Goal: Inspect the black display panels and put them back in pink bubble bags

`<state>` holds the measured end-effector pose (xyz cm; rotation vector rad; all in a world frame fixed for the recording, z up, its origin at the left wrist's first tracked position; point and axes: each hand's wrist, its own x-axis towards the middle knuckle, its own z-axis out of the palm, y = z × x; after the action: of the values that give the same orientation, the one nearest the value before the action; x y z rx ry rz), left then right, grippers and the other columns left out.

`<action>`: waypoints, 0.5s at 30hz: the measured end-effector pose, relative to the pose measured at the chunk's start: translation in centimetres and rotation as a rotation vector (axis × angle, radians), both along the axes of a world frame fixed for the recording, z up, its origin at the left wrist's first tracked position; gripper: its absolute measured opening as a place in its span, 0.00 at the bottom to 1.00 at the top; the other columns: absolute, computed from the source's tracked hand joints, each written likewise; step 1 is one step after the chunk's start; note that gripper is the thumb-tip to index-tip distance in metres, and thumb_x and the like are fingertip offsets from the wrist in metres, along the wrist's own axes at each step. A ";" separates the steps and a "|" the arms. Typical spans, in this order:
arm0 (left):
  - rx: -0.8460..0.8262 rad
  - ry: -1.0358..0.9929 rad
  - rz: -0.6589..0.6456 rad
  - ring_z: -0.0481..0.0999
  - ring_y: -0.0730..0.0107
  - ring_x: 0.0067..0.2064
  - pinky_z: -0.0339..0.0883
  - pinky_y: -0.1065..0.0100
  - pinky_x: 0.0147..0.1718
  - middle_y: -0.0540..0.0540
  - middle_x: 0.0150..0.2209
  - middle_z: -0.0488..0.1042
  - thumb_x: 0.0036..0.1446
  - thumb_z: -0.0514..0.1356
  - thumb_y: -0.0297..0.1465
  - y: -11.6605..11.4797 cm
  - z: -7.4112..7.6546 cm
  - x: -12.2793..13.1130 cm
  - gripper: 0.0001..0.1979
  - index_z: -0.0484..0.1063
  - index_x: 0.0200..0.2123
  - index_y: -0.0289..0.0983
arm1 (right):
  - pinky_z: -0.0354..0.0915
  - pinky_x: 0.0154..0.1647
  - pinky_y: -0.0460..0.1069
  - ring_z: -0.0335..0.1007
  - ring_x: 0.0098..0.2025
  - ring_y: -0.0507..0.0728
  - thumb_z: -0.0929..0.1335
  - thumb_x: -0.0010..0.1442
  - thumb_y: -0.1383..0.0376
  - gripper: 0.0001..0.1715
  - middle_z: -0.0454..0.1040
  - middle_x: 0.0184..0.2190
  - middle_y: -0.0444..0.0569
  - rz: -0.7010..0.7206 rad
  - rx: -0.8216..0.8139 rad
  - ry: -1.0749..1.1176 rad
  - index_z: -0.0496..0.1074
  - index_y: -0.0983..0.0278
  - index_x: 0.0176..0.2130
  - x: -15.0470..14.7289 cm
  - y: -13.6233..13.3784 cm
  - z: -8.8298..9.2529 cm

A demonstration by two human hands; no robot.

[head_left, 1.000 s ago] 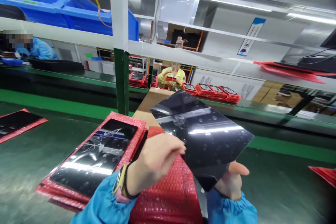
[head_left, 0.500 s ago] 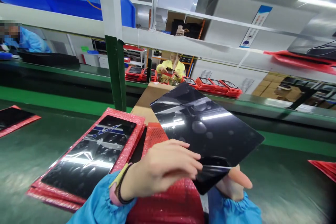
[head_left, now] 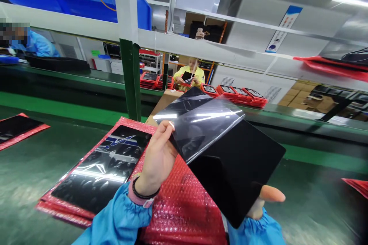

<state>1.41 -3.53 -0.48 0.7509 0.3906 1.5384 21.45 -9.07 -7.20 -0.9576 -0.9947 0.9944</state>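
Observation:
A flat black screen panel [head_left: 235, 164] is held up tilted in front of me. My right hand [head_left: 263, 201] supports its lower right edge, thumb stretched out to the side and the other fingers mostly hidden beneath. A clear protective film [head_left: 205, 126] is folded back over the panel's far left half, its fold line running diagonally. Between thumb and fingertips my left hand [head_left: 161, 153] pinches the film's near left corner. Under the hands lies red bubble wrap [head_left: 186, 203]. To the left, another black panel [head_left: 100, 168] rests on stacked red bubble-wrap sleeves, its glossy face reflecting the lights.
A green post [head_left: 130, 80] rises behind the work surface. One more panel [head_left: 17, 128] lies on red wrap at far left; a red sleeve [head_left: 356, 187] is at far right. Across the line, a person in yellow [head_left: 198, 76] handles a dark panel near red-wrapped stacks [head_left: 241, 95].
My left hand has moved up and left, pulling the clear film back from the near part of the panel. The bare dark surface now shows there. My right hand stays at the panel's edge.

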 end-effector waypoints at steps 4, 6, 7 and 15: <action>-0.002 -0.141 0.258 0.74 0.75 0.38 0.69 0.74 0.41 0.53 0.35 0.72 0.60 0.59 0.31 -0.7 -0.1 -0.1 0.02 0.70 0.34 0.40 | 0.67 0.55 0.65 0.69 0.56 0.71 0.67 0.50 0.36 0.44 0.73 0.56 0.52 0.026 0.017 0.161 0.65 0.49 0.61 -2.8 -0.5 2.9; 0.052 -0.154 0.334 0.74 0.73 0.40 0.70 0.70 0.43 0.52 0.36 0.72 0.62 0.57 0.33 -1.1 -0.2 -0.2 0.03 0.69 0.37 0.42 | 0.66 0.58 0.63 0.63 0.62 0.69 0.73 0.52 0.47 0.42 0.66 0.62 0.49 0.014 0.079 0.149 0.62 0.48 0.63 -4.2 -1.2 4.6; 0.084 -0.161 0.384 0.74 0.72 0.40 0.70 0.69 0.43 0.52 0.37 0.72 0.63 0.56 0.34 -1.3 -0.3 -0.3 0.03 0.69 0.37 0.43 | 0.66 0.58 0.62 0.61 0.63 0.68 0.75 0.51 0.52 0.45 0.63 0.64 0.48 0.037 0.096 0.131 0.59 0.47 0.63 -4.9 -1.5 5.2; 0.187 -0.162 0.582 0.72 0.69 0.37 0.72 0.65 0.40 0.51 0.34 0.68 0.63 0.57 0.36 -3.1 -0.2 0.7 0.04 0.67 0.36 0.44 | 0.58 0.65 0.61 0.50 0.68 0.66 0.76 0.51 0.61 0.56 0.52 0.69 0.47 -0.036 0.073 -0.100 0.46 0.50 0.68 -6.6 -1.3 5.0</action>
<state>2.13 -6.62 -0.68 0.6808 0.3647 2.1918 14.86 -10.36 -2.22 -0.9684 -1.0863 0.8812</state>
